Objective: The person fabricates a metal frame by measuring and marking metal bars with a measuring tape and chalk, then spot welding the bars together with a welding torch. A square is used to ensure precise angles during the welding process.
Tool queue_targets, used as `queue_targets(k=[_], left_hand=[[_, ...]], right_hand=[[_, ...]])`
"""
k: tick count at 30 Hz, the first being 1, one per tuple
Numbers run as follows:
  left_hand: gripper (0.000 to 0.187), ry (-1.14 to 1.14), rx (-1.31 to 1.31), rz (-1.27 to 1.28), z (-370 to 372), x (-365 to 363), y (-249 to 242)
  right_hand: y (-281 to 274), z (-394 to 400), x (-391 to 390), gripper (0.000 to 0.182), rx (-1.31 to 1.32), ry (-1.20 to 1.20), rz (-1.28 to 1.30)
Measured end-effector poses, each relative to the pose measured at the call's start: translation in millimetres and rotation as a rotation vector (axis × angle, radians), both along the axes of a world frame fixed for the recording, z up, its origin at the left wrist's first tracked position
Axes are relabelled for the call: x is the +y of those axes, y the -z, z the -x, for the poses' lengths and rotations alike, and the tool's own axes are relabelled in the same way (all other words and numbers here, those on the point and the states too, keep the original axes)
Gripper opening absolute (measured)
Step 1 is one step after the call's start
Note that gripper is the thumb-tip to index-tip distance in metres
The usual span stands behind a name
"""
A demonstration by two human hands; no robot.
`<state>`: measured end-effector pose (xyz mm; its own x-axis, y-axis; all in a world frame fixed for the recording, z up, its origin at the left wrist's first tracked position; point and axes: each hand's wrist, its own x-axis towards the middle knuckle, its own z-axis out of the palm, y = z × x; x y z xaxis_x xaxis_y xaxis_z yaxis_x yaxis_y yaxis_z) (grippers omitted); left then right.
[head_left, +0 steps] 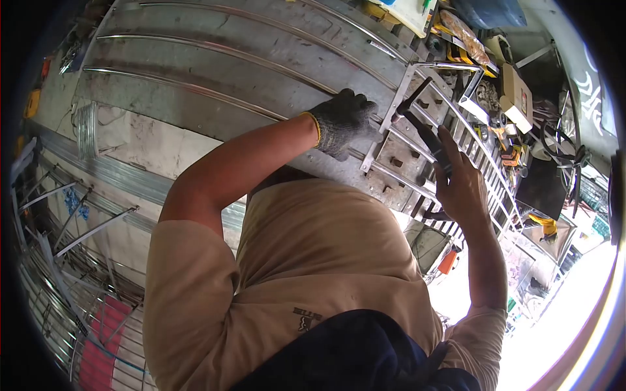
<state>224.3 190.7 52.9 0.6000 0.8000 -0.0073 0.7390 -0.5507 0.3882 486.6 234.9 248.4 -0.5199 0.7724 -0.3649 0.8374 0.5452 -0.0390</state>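
Four long thin metal rods [195, 89] lie across the grey metal work surface [150, 65], running toward a flat metal crossbar [387, 117]. My left hand [342, 122], in a dark grey glove with a yellow cuff, is over the rods just left of the crossbar; its fingers are bent round, and what lies under them is hidden. My bare right hand [462, 179] grips a black-handled hammer [427, 137]. The hammer's head is raised near the crossbar, beside its upper half; whether it touches is unclear.
At the right, a barred metal frame [479, 146] continues past the crossbar. Tools and a cream box [516, 98] crowd the upper right. Metal strips [124, 169] lie at the left, above wire racks [59, 287]. An orange object [448, 262] is below my right hand.
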Motion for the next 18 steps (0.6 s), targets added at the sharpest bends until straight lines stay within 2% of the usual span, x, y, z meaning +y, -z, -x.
queue_targets(k=[5, 11, 15, 18], left_hand=[[0.085, 0.028, 0.138, 0.069, -1.4, 6.0, -22.7], [0.088, 0.047, 0.176, 0.128, -2.7, 12.1, -25.4], [0.087, 0.068, 0.11, 0.071, 0.0, 13.3, -13.5], [0.087, 0.057, 0.089, 0.063, 0.7, 13.3, -10.3]], right_hand=[[8.6, 5.0, 5.1, 0.078, 0.013, -0.054, -0.009], [13.1, 6.8, 7.0, 0.075, 0.051, -0.073, -0.028], [11.0, 19.3, 5.5, 0.07, -0.086, -0.036, 0.008], [14.6, 17.8, 6.2, 0.067, -0.092, -0.081, -0.016]])
